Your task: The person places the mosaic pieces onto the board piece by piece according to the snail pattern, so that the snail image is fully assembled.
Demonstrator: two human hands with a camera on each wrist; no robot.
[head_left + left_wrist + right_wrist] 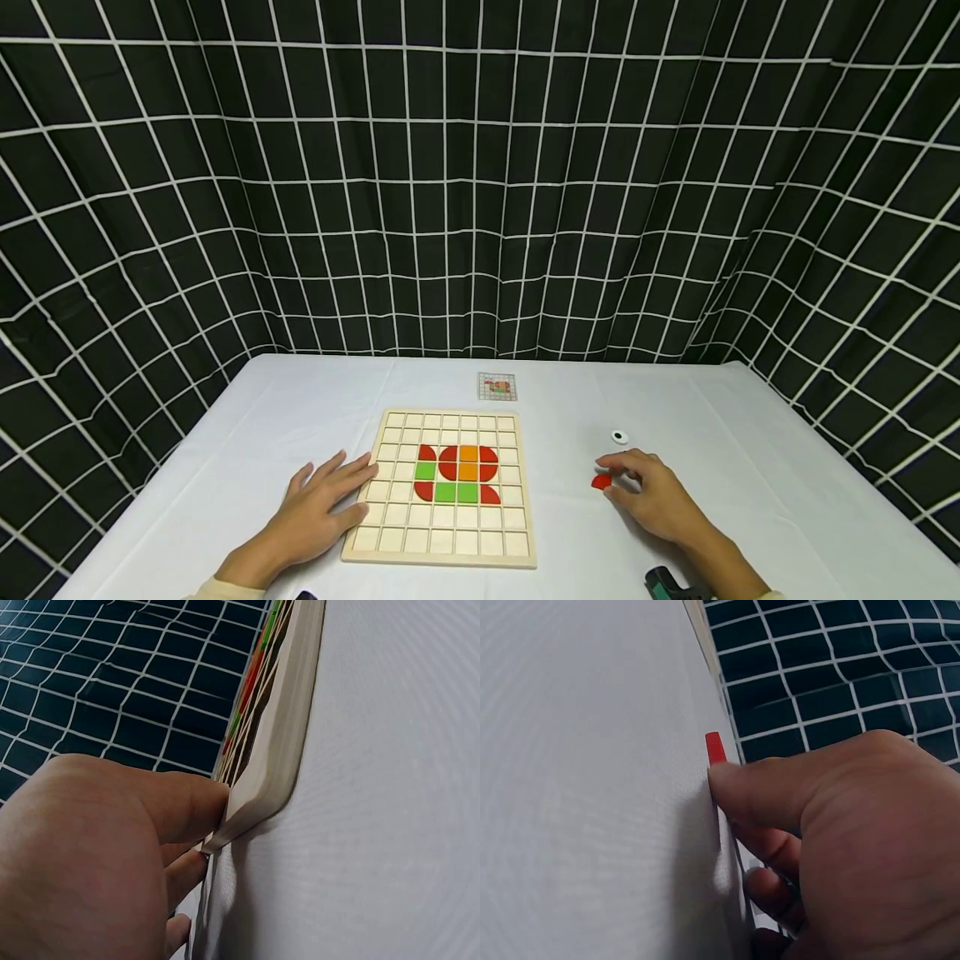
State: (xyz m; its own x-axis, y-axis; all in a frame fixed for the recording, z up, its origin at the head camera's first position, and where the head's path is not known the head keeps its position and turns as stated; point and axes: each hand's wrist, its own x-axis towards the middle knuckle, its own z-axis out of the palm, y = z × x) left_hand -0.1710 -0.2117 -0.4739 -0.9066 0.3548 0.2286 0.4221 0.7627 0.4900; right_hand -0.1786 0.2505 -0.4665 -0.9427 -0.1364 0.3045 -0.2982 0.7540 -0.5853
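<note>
My left hand [318,510] rests at the left side of a wooden grid board [441,541], fingers spread and fingertips at its rim. The left wrist view shows the thumb against the corner of the board's frame [281,761]. Set in the grid are orange square tiles [468,462], green square tiles [446,492] and several red quarter-circle tiles [487,456]. To the right of the board, my right hand [651,497] pinches a loose red quarter-circle tile [601,482] between thumb and forefinger, low at the white cloth. Its red edge [716,748] shows beyond the thumb in the right wrist view.
A white round eye piece with a black dot [619,437] lies beyond my right hand. Behind the board lies a small picture card [498,387] with a coloured pattern on a grid. A black curtain with white grid lines [465,208] surrounds the white-covered table [315,400].
</note>
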